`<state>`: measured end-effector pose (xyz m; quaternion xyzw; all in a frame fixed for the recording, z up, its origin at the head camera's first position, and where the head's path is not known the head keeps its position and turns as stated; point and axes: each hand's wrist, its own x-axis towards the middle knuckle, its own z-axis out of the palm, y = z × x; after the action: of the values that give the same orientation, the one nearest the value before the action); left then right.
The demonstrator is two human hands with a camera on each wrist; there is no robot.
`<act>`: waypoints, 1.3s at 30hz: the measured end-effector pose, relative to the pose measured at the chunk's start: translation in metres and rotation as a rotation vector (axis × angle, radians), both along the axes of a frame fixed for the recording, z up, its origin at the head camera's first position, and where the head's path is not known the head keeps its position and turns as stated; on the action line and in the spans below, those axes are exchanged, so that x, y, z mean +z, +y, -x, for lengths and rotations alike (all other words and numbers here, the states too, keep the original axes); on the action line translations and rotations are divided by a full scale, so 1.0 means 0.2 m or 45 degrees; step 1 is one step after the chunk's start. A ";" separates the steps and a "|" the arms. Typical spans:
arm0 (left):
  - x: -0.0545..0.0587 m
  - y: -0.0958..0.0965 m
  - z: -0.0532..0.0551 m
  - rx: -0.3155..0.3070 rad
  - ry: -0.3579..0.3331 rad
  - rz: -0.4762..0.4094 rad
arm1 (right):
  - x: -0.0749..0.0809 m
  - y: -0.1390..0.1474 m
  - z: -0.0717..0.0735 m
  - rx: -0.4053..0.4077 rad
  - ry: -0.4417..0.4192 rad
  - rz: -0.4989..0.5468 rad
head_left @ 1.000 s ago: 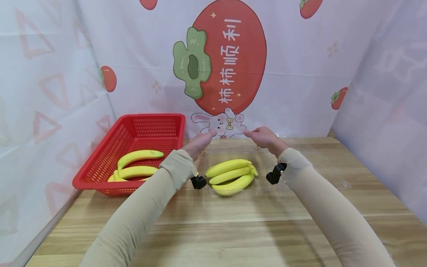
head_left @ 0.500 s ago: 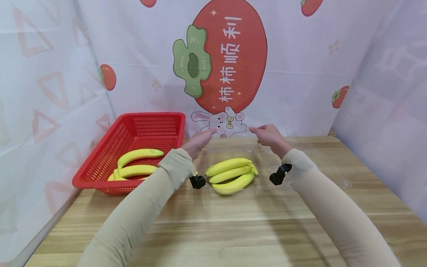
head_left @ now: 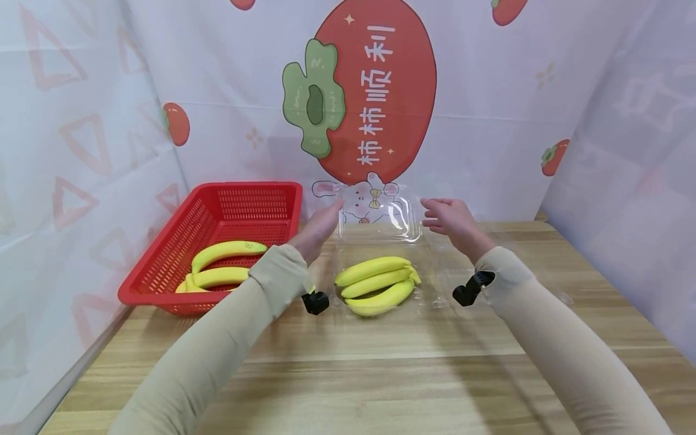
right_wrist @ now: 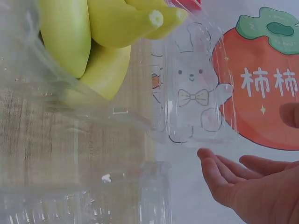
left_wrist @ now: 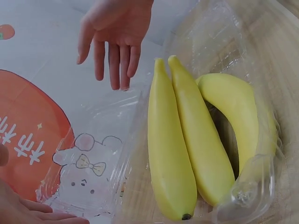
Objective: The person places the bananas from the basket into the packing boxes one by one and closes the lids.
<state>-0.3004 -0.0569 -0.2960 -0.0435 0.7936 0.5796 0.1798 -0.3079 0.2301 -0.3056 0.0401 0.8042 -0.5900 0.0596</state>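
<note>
Three yellow bananas point(head_left: 375, 284) lie in a clear plastic clamshell box point(left_wrist: 254, 186). The box's clear lid point(head_left: 405, 219) stands raised at the back, before the printed rabbit. My left hand point(head_left: 321, 229) is beside the lid's left edge, fingers straight and pointing forward. Off the lid's right edge is my right hand point(head_left: 457, 223), its fingers spread and loosely extended, holding nothing. In the left wrist view that right hand point(left_wrist: 117, 37) hangs palm forward with a gap to the lid. The right wrist view shows the bananas' stem ends near the lid side.
To the left stands a red plastic basket point(head_left: 255, 202) with several bananas point(head_left: 228, 249) in it. More clear plastic point(right_wrist: 154, 196) lies on the wooden table point(head_left: 348, 374), right of the box. A white printed cloth point(head_left: 478, 72) walls the back and sides.
My hands have moved apart, the right one to the right with its fingers opening from a pinch, the left one slightly left. The raised lid now shows clearly between them.
</note>
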 end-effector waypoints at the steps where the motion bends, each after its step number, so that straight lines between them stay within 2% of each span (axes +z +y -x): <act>1: 0.00 0.00 0.00 0.004 -0.002 -0.002 | 0.00 0.00 0.00 0.004 0.000 0.016; 5: 0.01 -0.01 -0.02 0.018 0.001 -0.021 | 0.01 0.01 -0.02 0.015 0.005 0.047; 10: 0.01 -0.02 -0.05 0.009 0.044 -0.034 | 0.02 0.01 -0.04 0.029 0.007 0.046; 18: -0.02 -0.01 -0.12 0.033 0.169 -0.011 | 0.03 -0.01 -0.09 0.040 0.019 0.068; 22: -0.03 0.01 -0.16 0.055 0.198 0.008 | 0.04 -0.02 -0.12 0.050 0.043 0.082; 30: -0.06 0.03 -0.24 0.081 0.228 0.026 | 0.04 -0.03 -0.21 0.087 0.062 0.123; 39: -0.06 0.07 -0.38 0.082 0.304 0.085 | 0.02 -0.01 -0.36 0.154 0.139 0.135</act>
<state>-0.2236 -0.0434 -0.3072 -0.0055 0.8264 0.5595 0.0638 -0.2361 0.2283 -0.3017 -0.0440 0.7748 -0.6284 0.0531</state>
